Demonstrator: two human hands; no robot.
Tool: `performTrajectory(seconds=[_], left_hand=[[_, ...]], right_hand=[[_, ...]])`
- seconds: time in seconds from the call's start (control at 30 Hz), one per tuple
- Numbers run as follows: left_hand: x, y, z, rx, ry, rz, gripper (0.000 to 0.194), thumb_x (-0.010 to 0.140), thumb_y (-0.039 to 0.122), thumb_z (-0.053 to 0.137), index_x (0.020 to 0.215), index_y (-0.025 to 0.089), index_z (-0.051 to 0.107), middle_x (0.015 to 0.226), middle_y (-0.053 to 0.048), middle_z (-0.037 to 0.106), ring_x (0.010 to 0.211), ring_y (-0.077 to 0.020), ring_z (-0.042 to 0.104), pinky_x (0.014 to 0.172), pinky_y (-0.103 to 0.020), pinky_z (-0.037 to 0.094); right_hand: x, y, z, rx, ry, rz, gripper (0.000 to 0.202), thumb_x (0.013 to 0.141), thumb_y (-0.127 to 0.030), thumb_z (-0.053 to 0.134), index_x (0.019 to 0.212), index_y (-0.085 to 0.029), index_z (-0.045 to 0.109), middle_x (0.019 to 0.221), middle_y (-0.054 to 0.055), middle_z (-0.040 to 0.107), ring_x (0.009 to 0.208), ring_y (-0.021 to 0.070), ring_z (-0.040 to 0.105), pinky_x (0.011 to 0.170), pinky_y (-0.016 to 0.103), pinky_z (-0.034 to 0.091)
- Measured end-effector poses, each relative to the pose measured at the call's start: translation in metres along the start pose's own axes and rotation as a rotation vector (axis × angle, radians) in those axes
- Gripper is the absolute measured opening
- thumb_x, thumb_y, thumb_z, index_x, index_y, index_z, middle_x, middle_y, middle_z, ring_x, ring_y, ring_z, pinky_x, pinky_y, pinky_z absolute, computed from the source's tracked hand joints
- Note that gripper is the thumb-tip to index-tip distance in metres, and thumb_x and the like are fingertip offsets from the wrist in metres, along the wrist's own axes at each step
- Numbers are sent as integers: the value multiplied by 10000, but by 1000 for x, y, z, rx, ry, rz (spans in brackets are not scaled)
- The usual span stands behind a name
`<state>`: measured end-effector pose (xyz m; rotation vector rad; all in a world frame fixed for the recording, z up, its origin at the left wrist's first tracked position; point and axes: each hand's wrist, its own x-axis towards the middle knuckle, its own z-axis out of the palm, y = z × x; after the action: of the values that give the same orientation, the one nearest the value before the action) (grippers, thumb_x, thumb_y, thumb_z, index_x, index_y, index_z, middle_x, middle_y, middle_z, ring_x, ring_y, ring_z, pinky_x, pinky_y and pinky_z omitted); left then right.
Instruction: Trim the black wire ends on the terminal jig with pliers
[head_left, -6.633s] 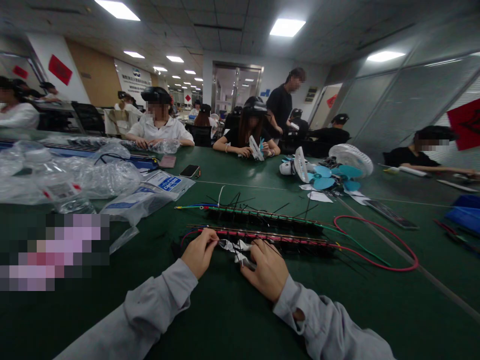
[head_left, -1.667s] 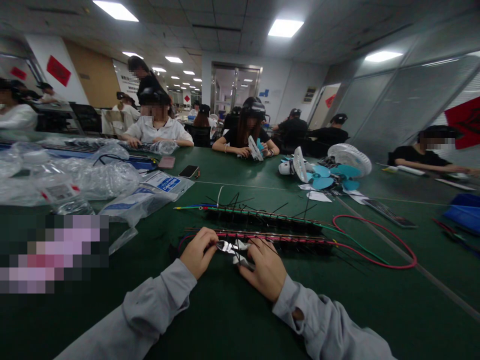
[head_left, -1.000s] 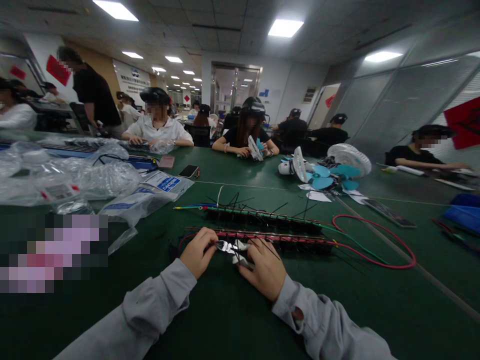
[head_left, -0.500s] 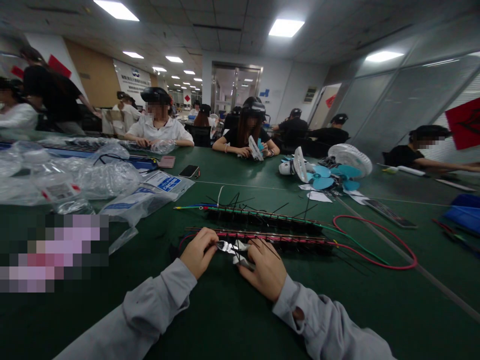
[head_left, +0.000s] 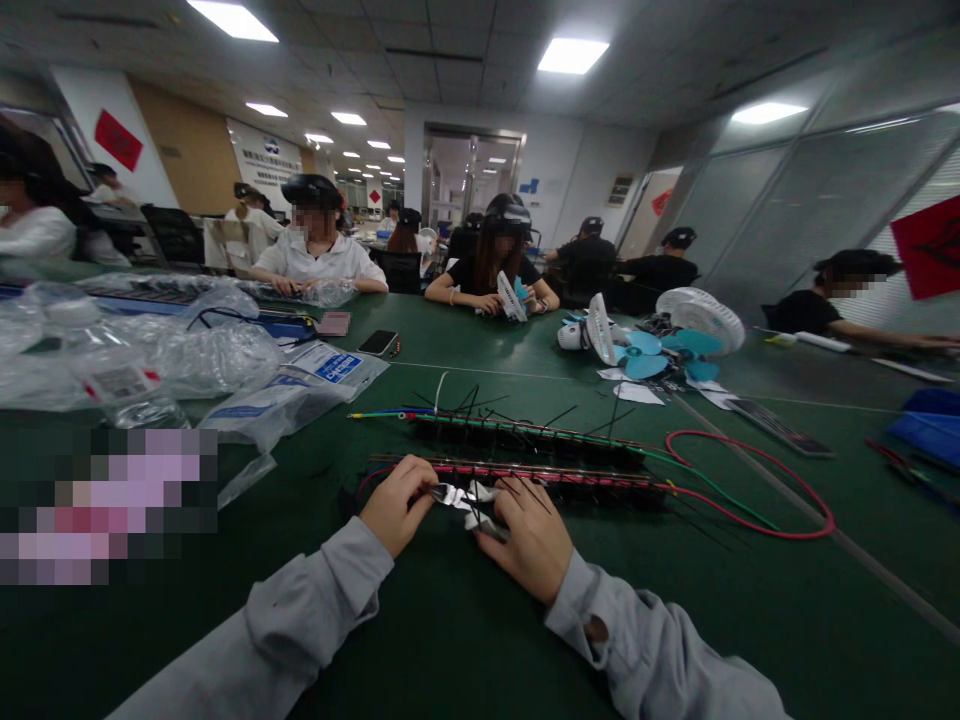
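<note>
One pair of metal pliers over smooth green bench, well short of its far edge.
Right hand: fingers around splayed white handles. Left hand: fingers bent close at the metal end, grip unclear. Beyond, red bundle, then green bundle, both bristly black; leftward, crinkled bag, its blue label unreadable.

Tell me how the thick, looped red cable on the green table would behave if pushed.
The thick, looped red cable likely flexes yet springs back, given its smooth, open curve. Rolling away seems unlikely: it runs onto the long, front black strip.
</note>
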<state>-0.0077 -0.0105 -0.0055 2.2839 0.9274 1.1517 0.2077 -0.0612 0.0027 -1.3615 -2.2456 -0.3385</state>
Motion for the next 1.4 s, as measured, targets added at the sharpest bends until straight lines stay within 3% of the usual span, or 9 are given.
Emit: performTrajectory(seconds=[0.63,0.87,1.0,1.4], left_hand=[[0,-1,0,-5,-6,10,167,766,19,464,825,165,518,904,-56,525,773,-162,515,667,-276,463],[0,-1,0,0,1,20,168,769,22,480,840,163,536,912,-59,539,793,-167,526,667,-271,466],[-1,-2,1,0,3,18,172,778,27,484,857,162,555,925,-63,542,833,-176,525,701,-285,464],[-1,-1,0,17,-5,30,180,774,22,478,851,164,559,933,-68,552,859,-188,535,749,-322,476]], right_hand=[[1,-1,-2,16,-11,0,174,702,-312,609,756,-200,487,995,104,562,918,239,509,828,407,393],[0,0,1,33,-7,27,345,712,-324,579,991,-151,474,944,104,564,880,241,525,786,402,423],[1,-1,2,21,-5,35,519,688,-332,598,1126,-110,429,1039,139,547,972,262,508,825,406,419],[1,-4,-1,-74,-35,58,453,674,-381,602,1052,-148,512,960,102,565,895,244,520,821,388,399]])
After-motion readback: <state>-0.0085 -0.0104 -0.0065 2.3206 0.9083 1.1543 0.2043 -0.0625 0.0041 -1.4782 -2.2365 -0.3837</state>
